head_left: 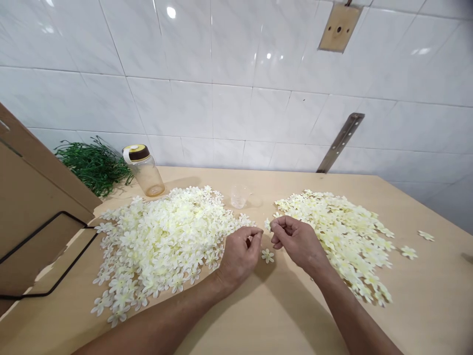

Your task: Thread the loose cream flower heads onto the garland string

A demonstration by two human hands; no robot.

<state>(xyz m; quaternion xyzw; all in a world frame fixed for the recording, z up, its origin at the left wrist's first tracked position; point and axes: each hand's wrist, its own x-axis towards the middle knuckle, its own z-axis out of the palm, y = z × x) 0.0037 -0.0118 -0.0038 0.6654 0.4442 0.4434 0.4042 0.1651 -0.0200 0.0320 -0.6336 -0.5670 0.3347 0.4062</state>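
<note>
My left hand (241, 255) hovers just above the tan table (281, 310), fingers curled in a pinch, beside a big heap of cream fabric flowers (162, 241). My right hand (295, 240) faces it, fingers pinched on a small flower piece (267, 224) at its fingertips. Whatever sits in the left pinch is too small to name. One single flower (267, 255) lies on the table between and below the two hands. A second, flatter pile of flowers (343, 234) spreads to the right of my right hand.
A small clear cup (238, 196) stands between the piles near the back. A plastic jar with a brown lid (145, 170) and green plastic foliage (94, 165) sit at back left. A cardboard box (33, 207) stands at left. Loose flowers (409, 252) lie at right. A tiled wall is behind.
</note>
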